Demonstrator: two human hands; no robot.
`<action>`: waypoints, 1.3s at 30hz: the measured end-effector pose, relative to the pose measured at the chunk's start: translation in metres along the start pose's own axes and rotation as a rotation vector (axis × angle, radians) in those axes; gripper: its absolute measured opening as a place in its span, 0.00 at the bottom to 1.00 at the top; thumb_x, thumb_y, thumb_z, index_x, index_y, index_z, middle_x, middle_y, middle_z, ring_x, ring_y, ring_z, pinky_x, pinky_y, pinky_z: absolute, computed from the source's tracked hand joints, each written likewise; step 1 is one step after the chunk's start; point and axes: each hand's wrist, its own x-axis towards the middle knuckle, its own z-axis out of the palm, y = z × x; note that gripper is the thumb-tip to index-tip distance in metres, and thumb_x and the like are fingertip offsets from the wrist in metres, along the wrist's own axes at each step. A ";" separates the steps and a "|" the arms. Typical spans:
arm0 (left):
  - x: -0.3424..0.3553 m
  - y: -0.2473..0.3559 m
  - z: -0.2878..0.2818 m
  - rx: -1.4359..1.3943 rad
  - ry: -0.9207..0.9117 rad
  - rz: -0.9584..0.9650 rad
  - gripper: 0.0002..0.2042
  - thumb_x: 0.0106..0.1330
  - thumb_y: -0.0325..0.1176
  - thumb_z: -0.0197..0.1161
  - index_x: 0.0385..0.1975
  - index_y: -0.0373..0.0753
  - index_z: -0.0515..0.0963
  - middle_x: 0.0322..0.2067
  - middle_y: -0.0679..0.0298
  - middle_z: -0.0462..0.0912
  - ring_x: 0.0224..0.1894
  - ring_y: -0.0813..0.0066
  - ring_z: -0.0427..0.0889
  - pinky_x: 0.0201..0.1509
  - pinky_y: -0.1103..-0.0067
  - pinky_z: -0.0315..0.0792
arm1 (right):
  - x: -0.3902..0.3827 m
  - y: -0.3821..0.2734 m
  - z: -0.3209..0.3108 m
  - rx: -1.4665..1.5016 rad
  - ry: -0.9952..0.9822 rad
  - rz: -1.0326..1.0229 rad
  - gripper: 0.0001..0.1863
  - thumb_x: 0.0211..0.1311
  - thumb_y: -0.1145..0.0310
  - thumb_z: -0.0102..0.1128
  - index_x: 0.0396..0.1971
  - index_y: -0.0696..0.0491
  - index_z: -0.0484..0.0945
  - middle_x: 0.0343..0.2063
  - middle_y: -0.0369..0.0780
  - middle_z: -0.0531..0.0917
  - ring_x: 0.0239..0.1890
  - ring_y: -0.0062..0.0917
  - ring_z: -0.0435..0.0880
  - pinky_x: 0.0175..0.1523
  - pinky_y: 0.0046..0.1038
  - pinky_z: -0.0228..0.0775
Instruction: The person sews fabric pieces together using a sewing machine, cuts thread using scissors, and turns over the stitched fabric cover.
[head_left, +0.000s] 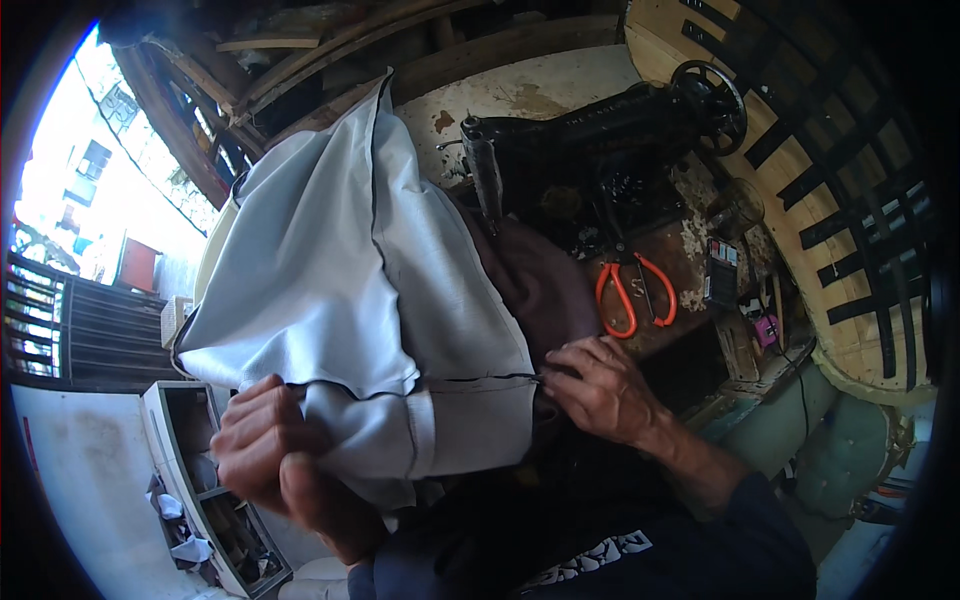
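Your left hand [270, 450] is curled into a tight grip; your right hand [600, 385] pinches with fingertips, forearm angled in from lower right.

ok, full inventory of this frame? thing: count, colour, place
fabric piece: 1, light grey with dark seams, centre, held up
sewing machine: 1, black, upper right on table
scissors: 1, orange handles, on table right of fabric
table: 1, worn brown, under machine
drawer unit: 1, white, lower left
left hand: 1, grips fabric's lower edge
right hand: 1, pinches fabric's right edge at the seam
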 end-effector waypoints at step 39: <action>-0.008 -0.131 0.139 0.532 -0.941 -0.299 0.36 0.65 0.52 0.66 0.72 0.45 0.68 0.73 0.63 0.71 0.64 0.50 0.69 0.72 0.63 0.61 | 0.121 0.081 0.038 -0.515 0.024 0.294 0.25 0.74 0.54 0.55 0.63 0.52 0.79 0.66 0.37 0.78 0.60 0.42 0.75 0.61 0.52 0.63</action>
